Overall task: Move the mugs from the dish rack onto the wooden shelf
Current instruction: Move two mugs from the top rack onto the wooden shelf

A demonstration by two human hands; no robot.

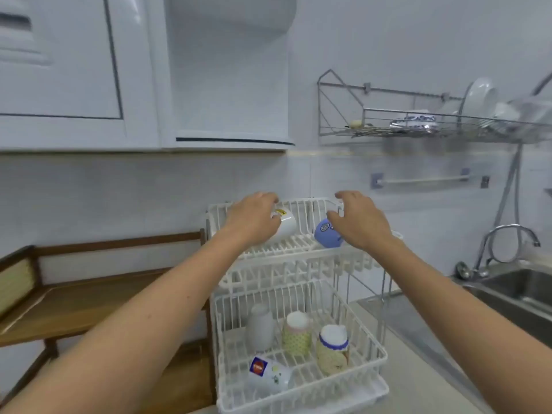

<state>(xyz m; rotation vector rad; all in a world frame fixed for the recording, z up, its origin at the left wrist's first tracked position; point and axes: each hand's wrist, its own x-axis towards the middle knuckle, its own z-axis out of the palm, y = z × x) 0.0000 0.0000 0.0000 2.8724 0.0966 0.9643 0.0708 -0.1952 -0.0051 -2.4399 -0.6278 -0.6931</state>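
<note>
Gripping white mug point(285, 224) — left hand point(254, 219) — top tier.

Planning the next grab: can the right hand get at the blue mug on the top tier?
Probably yes: the right hand hovers open just beside the blue mug, nothing between them.

This was a home kitchen. A white two-tier dish rack point(301, 297) holding mugs stood on the desk point(418, 354), with a steel sink point(519, 297) and curved tap point(507, 234) to the right. White wall cabinets point(74, 70) hung above tiled walls, and a wall-mounted wire plate rack point(418, 127) held dishes at far right.
</note>
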